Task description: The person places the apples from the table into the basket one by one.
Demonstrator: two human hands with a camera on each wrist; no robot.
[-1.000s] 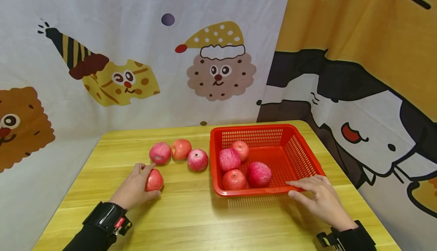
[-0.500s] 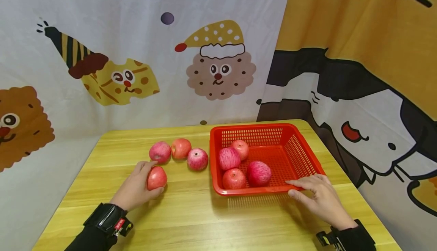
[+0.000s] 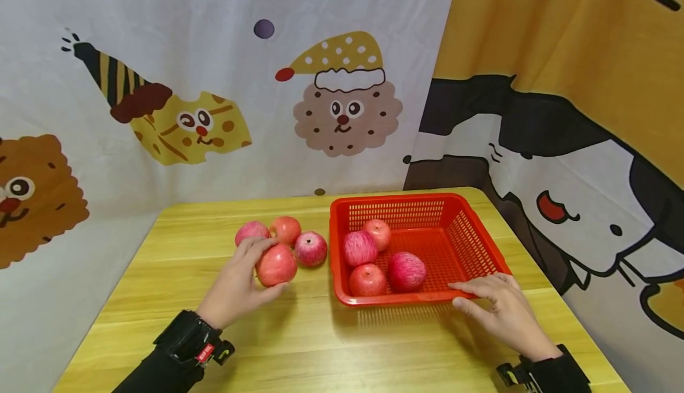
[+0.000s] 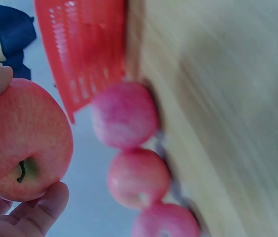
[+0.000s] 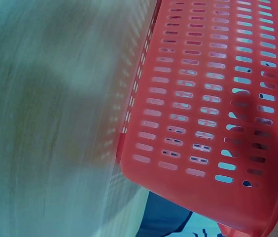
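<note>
Left hand (image 3: 237, 286) grips an apple (image 3: 276, 265); three more apples (image 3: 285, 230) lie just beyond the grip; red basket (image 3: 427, 249) stands right of it; right hand (image 3: 497, 307), straight-fingered, rests on the basket's near side.

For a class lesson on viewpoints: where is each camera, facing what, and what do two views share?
Head: worn there, facing forward and down at the table; left hand, right hand show.
Left wrist: worn there, facing the held apple; fingers show.
Right wrist: worn there, facing the basket; right hand's edge shows.
Head and left wrist share the held apple.
</note>
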